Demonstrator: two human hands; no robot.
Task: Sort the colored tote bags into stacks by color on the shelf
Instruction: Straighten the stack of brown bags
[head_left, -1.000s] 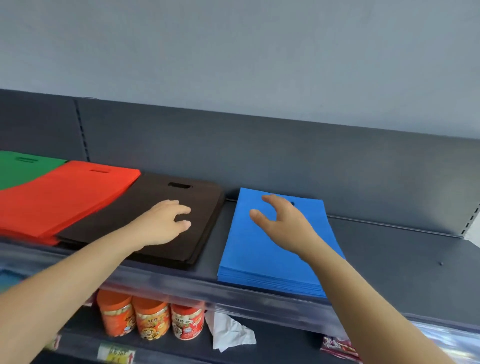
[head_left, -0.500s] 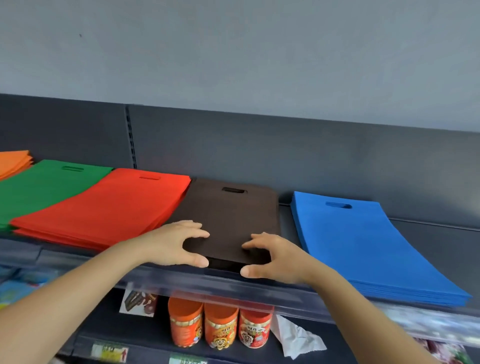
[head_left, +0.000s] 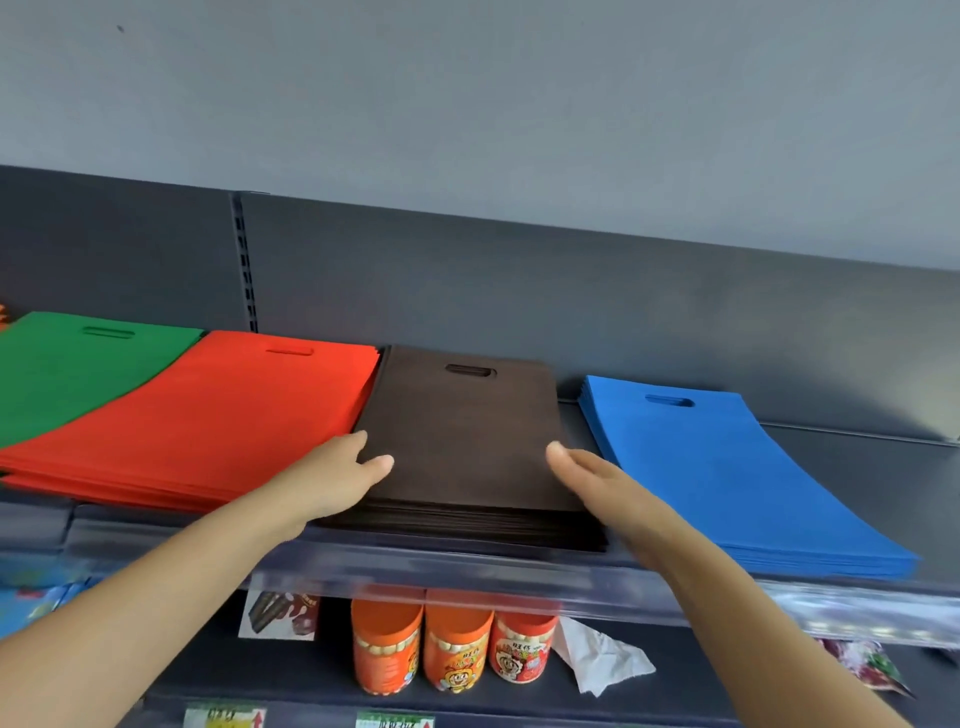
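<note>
In the head view, the brown tote bag stack (head_left: 462, 441) lies flat in the middle of the shelf (head_left: 467, 571). Its long axis runs front to back, and the handle slot (head_left: 470, 371) is at the far end, toward the back panel. The left hand (head_left: 337, 478) is open, with its fingers along the stack's left edge and its thumb on top. The right hand (head_left: 597, 483) is flat with straight fingers against the right edge.

The red stack (head_left: 197, 415) and green stack (head_left: 67, 369) fan out to the left, and the blue stack (head_left: 727, 467) lies to the right. All have their slots at the back.

On the shelf below stand three orange jars (head_left: 457, 649) printed with cartoon faces and Chinese characters. The price tags (head_left: 395, 722) are too blurred to read.
</note>
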